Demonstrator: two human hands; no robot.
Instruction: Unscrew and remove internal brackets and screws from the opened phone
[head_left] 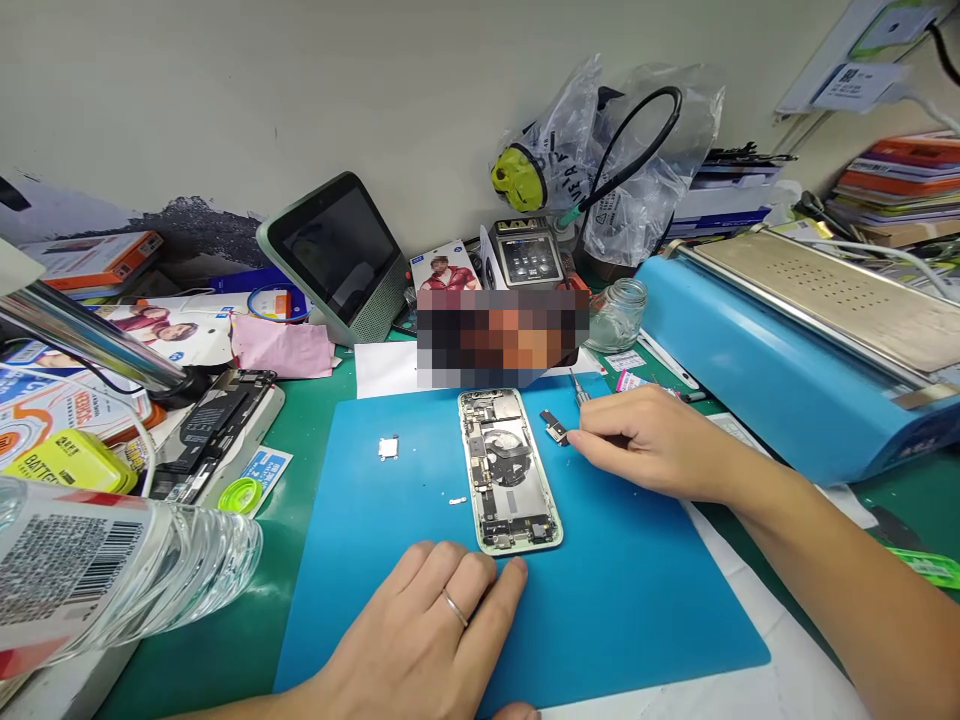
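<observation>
An opened phone lies on the blue mat, its inner parts exposed and its frame pale green. My left hand, with a ring on one finger, rests palm down just below the phone; its index fingertip is at the phone's bottom edge. To the phone's right, my right hand pinches a small black phone part with a metallic piece on it. A thin metal tool tip shows just behind that hand. Left of the phone are a small silver plate and a tiny white piece.
A clear bottle lies at the left front, near a green cap and another opened phone. A tablet-like display, a glass jar and a metal-topped blue machine stand behind and to the right.
</observation>
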